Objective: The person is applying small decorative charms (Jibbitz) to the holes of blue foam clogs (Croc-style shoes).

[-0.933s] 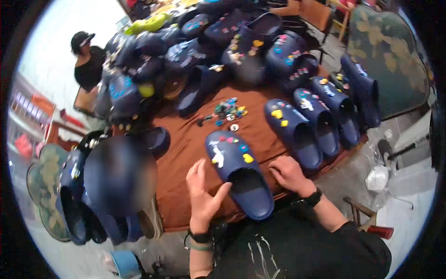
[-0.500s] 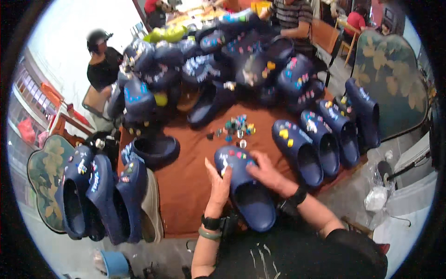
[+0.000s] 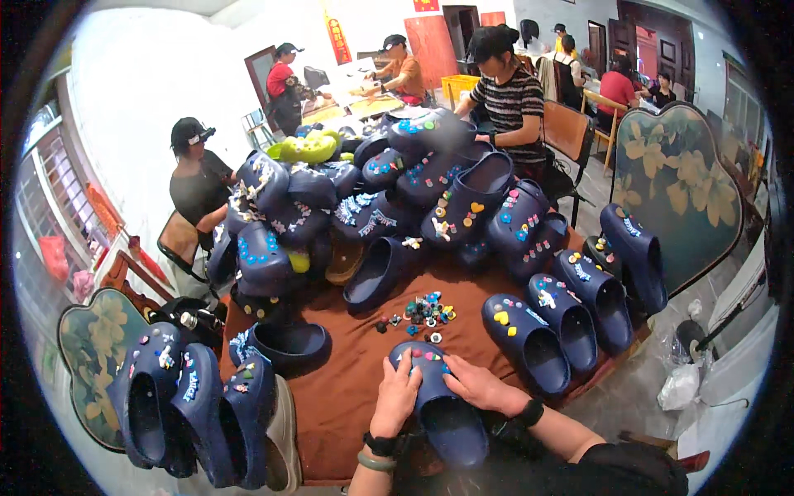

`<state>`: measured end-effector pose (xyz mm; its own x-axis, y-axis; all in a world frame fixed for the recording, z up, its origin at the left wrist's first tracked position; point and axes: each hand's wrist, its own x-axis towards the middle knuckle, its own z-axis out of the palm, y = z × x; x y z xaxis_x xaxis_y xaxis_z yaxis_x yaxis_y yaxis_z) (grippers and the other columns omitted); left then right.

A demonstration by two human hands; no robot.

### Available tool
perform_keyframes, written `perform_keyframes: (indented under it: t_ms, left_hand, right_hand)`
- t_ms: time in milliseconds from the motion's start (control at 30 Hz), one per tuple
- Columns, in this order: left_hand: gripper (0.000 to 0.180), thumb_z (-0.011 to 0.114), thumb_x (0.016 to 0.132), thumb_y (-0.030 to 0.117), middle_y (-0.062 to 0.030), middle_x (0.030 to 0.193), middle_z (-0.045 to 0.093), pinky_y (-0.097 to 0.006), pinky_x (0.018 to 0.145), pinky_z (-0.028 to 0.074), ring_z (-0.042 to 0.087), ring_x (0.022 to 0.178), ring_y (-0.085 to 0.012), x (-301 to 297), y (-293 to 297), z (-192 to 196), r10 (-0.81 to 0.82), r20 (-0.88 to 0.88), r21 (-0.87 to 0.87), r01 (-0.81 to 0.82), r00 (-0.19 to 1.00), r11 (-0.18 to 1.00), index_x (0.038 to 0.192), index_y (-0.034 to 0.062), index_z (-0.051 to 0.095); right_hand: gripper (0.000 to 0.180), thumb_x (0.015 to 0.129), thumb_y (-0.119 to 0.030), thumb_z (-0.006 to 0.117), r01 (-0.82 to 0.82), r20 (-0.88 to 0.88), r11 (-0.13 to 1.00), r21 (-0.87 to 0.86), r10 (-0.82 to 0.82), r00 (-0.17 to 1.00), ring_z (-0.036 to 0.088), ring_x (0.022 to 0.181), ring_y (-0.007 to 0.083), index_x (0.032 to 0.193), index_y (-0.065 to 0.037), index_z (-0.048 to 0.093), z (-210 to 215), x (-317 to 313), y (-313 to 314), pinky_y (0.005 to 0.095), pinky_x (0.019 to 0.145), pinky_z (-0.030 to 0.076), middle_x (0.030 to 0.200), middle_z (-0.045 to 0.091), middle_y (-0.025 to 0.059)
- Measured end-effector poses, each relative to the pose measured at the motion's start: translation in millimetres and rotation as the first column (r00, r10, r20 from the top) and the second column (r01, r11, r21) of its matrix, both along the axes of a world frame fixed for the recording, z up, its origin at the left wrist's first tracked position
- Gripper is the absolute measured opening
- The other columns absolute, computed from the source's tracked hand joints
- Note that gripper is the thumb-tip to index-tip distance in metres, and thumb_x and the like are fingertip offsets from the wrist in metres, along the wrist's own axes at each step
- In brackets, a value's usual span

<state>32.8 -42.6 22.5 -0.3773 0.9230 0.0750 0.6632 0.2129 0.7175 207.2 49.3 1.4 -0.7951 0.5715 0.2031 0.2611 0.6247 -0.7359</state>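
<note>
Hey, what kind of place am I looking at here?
Probably a small workshop where clog shoes get decorated. Both hands, left hand and right hand, press on a navy clog; loose charms lie on the brown table beside a heap of clogs, and other people work behind.

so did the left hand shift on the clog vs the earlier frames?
Yes. The left hand was on the brown cloth left of the navy clog; it has moved right and up onto the clog's toe, nearer the pile of small charms.
</note>
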Motion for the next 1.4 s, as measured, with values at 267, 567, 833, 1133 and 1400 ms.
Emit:
perform_keyframes:
  t_ms: [267,567,833,1133,1400]
  left_hand:
    - [0.039,0.045,0.093,0.013,-0.0353,0.132,0.039,-0.050,0.080,0.049,0.055,0.096,-0.0504,3.6,-12.9,-12.6,-0.015,-0.150,0.129,0.035,0.989,0.991,0.129,0.0002,0.045]
    - [0.032,0.044,0.097,0.015,-0.0288,0.095,0.063,-0.049,0.073,0.049,0.060,0.090,-0.0454,10.7,-11.7,-27.3,0.273,0.084,0.353,-0.285,0.958,0.891,0.123,-0.0017,0.052]
    - [0.028,0.046,0.096,0.019,-0.0260,0.099,0.063,-0.049,0.079,0.047,0.060,0.093,-0.0423,-32.1,0.9,-12.7,0.218,0.087,-0.034,-0.216,0.972,0.976,0.109,-0.0025,0.058]
    - [0.017,0.059,0.088,0.018,-0.0116,0.096,0.060,-0.039,0.078,0.042,0.052,0.087,-0.0298,34.8,0.9,2.7,0.099,-0.165,0.255,-0.055,0.981,0.965,0.099,0.0059,0.058]
    - [0.012,0.053,0.092,0.015,-0.0111,0.089,0.057,-0.039,0.075,0.040,0.050,0.083,-0.0287,32.7,1.3,6.1,0.086,0.061,0.235,-0.098,0.994,0.967,0.095,0.0045,0.057]
  right_hand:
    - [0.043,0.096,-0.029,0.043,0.020,0.017,1.000,-0.024,-0.019,1.000,0.057,0.092,0.0495,0.124,0.004,0.039,-0.9,4.0,-11.8,0.0551,0.078,0.048,0.118,0.051,0.0300]
    - [0.033,0.095,-0.021,0.047,0.049,-0.211,0.993,0.111,-0.024,0.977,0.055,0.101,0.0445,0.119,0.002,0.049,-10.6,-7.0,-4.4,0.0486,0.085,0.048,0.118,0.054,0.0268]
    - [0.038,0.096,-0.027,0.047,0.153,-0.105,0.988,0.011,-0.151,0.983,0.056,0.104,0.0404,0.122,0.001,0.049,3.2,-3.1,-10.0,0.0460,0.085,0.048,0.121,0.055,0.0236]
    - [0.078,0.084,-0.052,0.061,0.106,0.008,0.928,-0.356,-0.110,0.994,0.038,0.126,0.0372,0.139,-0.002,0.036,-0.6,5.5,-7.7,0.0428,0.107,0.029,0.137,0.043,0.0205]
    - [0.050,0.095,-0.022,0.050,0.012,0.044,0.993,-0.117,-0.007,0.999,0.052,0.110,0.0391,0.133,0.007,0.038,11.2,8.7,-1.5,0.0427,0.096,0.041,0.125,0.052,0.0274]
